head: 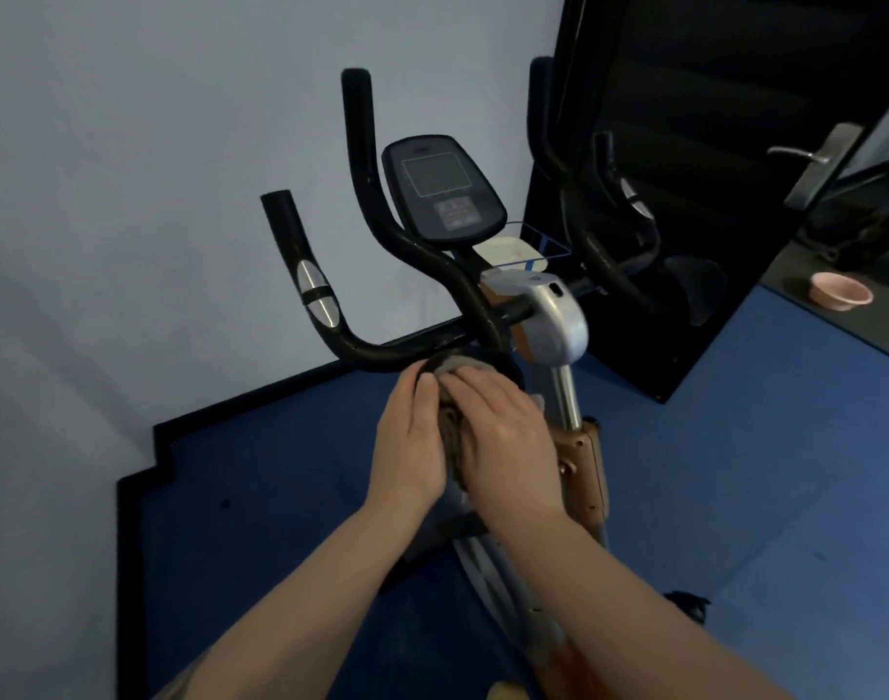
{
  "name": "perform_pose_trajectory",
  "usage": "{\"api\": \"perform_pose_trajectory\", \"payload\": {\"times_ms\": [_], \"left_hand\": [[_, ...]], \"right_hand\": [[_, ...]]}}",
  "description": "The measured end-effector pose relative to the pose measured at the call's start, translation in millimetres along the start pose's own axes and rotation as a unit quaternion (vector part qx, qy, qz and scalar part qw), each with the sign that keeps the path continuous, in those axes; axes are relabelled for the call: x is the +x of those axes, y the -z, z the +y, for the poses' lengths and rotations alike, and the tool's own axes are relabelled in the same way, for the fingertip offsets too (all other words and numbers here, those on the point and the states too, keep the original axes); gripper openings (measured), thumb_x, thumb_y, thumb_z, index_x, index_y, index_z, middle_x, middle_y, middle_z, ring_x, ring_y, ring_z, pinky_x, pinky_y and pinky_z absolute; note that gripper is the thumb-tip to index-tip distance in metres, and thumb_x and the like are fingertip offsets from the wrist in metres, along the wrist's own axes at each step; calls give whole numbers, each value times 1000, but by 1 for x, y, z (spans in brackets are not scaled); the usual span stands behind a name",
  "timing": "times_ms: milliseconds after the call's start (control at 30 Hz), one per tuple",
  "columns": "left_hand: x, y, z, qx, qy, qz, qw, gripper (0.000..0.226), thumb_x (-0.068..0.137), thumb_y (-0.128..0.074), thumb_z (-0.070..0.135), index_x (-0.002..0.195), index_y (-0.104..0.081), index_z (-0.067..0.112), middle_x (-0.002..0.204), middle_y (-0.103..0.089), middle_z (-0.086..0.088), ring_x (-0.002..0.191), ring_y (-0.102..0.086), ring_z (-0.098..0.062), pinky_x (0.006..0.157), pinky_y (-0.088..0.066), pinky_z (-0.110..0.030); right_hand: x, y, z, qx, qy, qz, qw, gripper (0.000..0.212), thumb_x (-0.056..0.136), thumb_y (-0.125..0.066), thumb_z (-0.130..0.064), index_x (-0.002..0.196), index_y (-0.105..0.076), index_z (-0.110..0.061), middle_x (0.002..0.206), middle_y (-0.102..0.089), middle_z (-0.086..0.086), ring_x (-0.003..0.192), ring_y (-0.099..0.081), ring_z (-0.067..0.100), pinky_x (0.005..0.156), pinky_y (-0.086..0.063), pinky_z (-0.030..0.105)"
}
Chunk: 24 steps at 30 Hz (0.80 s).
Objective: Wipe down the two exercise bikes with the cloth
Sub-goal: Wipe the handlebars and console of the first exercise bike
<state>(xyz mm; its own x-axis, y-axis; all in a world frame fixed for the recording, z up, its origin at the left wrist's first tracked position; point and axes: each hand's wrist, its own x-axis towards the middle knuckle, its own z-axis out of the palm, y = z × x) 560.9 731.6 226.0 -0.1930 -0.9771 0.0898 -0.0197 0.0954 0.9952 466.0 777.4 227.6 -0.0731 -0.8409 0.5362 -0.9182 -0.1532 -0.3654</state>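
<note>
- Right now both hands, left hand [407, 442] and right hand [503, 426], press the grey cloth [452, 426] between them under the handlebar [412, 353].
- Judging progress: first exercise bike [553, 320] underway, second unseen.

Blue floor [280, 497], exercise bike [558, 325] standing on it, pink bowl [840, 290]
</note>
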Motion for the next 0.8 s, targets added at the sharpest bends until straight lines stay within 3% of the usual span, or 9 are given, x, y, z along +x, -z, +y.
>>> {"api": "perform_pose_trajectory", "payload": {"times_ms": [133, 233, 367, 433, 500, 567, 633, 700, 800], "left_hand": [[2, 2, 1, 7, 13, 12, 1000, 28, 105, -36, 33, 121, -58, 39, 121, -63, 17, 114, -56, 1, 105, -41, -29], [2, 1, 2, 14, 9, 25, 1000, 29, 105, -37, 30, 123, -60, 35, 119, -64, 17, 112, -58, 1, 102, -43, -27], [1, -2, 1, 11, 20, 52, 998, 29, 105, -39, 29, 121, -64, 31, 113, -68, 13, 108, -61, -4, 98, -47, -32], [1, -4, 1, 14, 19, 70, 997, 30, 104, -39, 28, 118, -65, 30, 110, -69, 12, 106, -62, -4, 95, -49, -30], [1, -10, 1, 16, 16, 95, 995, 31, 104, -38, 25, 118, -66, 27, 109, -69, 12, 104, -62, -3, 90, -48, -21], [2, -15, 3, 19, 21, 124, 992, 32, 104, -38, 22, 112, -69, 26, 105, -70, 12, 101, -62, -2, 81, -46, -11], [8, -16, 8, 25, 43, 145, 988, 34, 101, -38, 20, 101, -72, 27, 98, -71, 12, 96, -63, -4, 78, -47, -15], [15, -14, 13, 30, 61, 159, 985, 35, 99, -41, 23, 92, -75, 28, 93, -72, 12, 94, -64, -5, 82, -49, -25], [21, -18, 15, 55, 60, 183, 980, 36, 99, -40, 25, 88, -74, 28, 89, -70, 14, 87, -62, 2, 78, -46, -23]], "right_hand": [[3, 11, 19, -22, 82, 9, 996, 41, 78, -69, -7, 118, -68, -7, 120, -67, 8, 114, -62, 23, 97, -50, 40], [37, 10, 20, -25, 91, 5, 995, 44, 74, -76, -5, 117, -68, -4, 118, -68, 10, 113, -63, 26, 95, -51, 42], [14, 18, 28, 20, 70, 25, 997, 39, 85, -55, -14, 121, -65, -4, 123, -64, 11, 117, -59, 26, 97, -48, 45], [5, 28, 38, 54, 74, 71, 993, 37, 88, -49, -15, 119, -66, -4, 119, -65, 10, 114, -56, 19, 101, -45, 33], [23, 37, 47, 105, 17, 97, 990, 31, 92, -51, -10, 118, -67, -5, 117, -65, 6, 111, -48, 7, 102, -33, 11], [51, 42, 51, 163, -63, 23, 984, 29, 95, -52, -9, 121, -65, -14, 118, -63, -2, 107, -47, -2, 94, -30, 1], [57, 38, 53, 251, -109, -88, 958, 25, 98, -51, -15, 118, -64, -22, 112, -64, -5, 100, -54, -3, 83, -37, 1], [44, 36, 57, 304, -131, -110, 937, 20, 98, -53, -21, 113, -61, -28, 104, -64, -9, 95, -58, -4, 80, -45, 8], [29, 40, 65, 318, -117, -129, 932, 15, 97, -54, -25, 102, -56, -39, 92, -64, -13, 86, -59, -7, 71, -46, 11]]}}
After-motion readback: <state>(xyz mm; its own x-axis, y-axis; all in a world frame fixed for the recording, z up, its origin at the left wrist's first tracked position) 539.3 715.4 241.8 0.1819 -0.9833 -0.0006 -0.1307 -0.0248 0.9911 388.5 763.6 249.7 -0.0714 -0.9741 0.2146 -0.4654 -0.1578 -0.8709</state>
